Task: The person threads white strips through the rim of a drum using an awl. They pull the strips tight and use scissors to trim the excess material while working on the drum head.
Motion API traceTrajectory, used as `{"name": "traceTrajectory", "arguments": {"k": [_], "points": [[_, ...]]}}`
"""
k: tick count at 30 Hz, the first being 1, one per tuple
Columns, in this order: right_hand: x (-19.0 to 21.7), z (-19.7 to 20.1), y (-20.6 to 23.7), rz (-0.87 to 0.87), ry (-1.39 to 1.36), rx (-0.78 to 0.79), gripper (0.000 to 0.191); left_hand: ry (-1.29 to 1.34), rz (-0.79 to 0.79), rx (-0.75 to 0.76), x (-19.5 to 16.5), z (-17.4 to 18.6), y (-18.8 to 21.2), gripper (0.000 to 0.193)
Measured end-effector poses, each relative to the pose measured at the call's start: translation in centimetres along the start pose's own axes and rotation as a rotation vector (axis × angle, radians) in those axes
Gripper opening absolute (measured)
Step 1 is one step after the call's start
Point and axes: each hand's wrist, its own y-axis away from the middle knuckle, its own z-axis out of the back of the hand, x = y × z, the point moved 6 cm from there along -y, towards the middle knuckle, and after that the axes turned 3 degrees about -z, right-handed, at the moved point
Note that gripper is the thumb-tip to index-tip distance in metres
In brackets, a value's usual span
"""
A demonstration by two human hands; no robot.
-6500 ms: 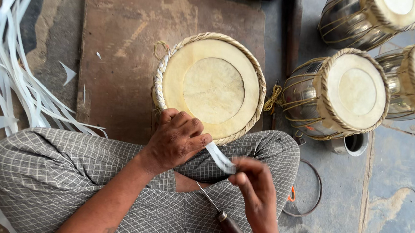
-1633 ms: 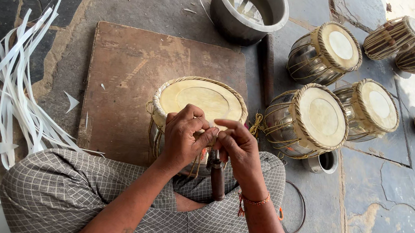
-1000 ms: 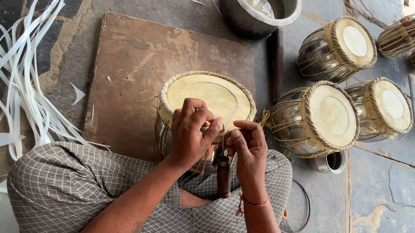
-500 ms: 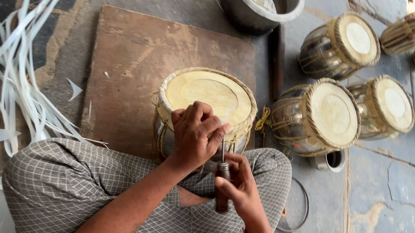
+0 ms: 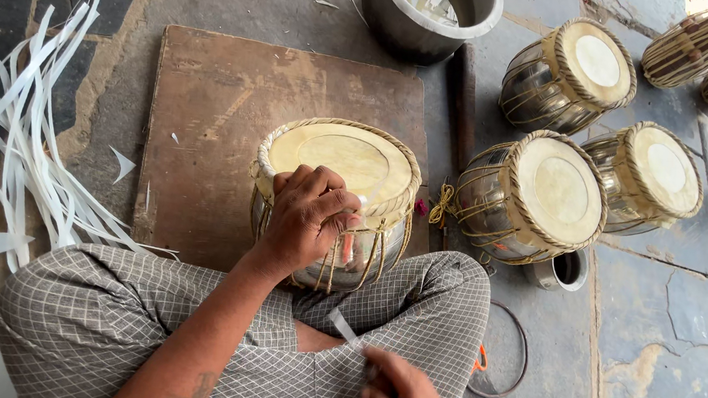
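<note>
A small metal drum [image 5: 336, 160] with a pale skin head and tan lacing stands on a brown wooden board [image 5: 235, 105], right in front of my crossed legs. My left hand [image 5: 306, 216] is clamped over the drum's near rim, fingers curled onto the lacing. My right hand [image 5: 406, 393] is low over my lap at the bottom edge, blurred and closed around the end of a thin white strip [image 5: 344, 329]. The strip runs up towards the drum's side. I cannot tell whether that hand also holds a tool.
Three finished drums [image 5: 539, 197] [image 5: 574, 73] [image 5: 655, 176] lie on their sides to the right. A metal pot [image 5: 432, 11] stands beyond the board. Loose white strips [image 5: 29, 157] are piled at left. A small metal cup [image 5: 563, 270] and a wire ring [image 5: 506, 354] lie by my right knee.
My right hand has pulled down and away from the drum into my lap, drawing the white strip out. My left hand has stayed gripping the near rim.
</note>
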Motion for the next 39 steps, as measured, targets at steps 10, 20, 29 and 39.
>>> {"name": "traceTrajectory", "arguments": {"k": [10, 20, 29, 39], "points": [[8.9, 8.6, -7.4, 0.153, 0.252, -0.637, 0.026, 0.117, -0.006, -0.002, -0.8, 0.3, 0.1, 0.017], [8.1, 8.2, -9.4, -0.037, 0.202, -0.385, 0.026, 0.157, 0.101, 0.009, 0.5, 0.5, 0.4, 0.025], [7.1, 7.8, -12.0, 0.394, -0.861, -0.151, 0.024, 0.115, 0.054, 0.033, 0.3, 0.3, -0.2, 0.032], [4.5, 3.9, -11.8, 0.389, -0.504, -0.491, 0.026, 0.11, 0.1, 0.126, 0.2, 0.0, -1.3, 0.028]]}}
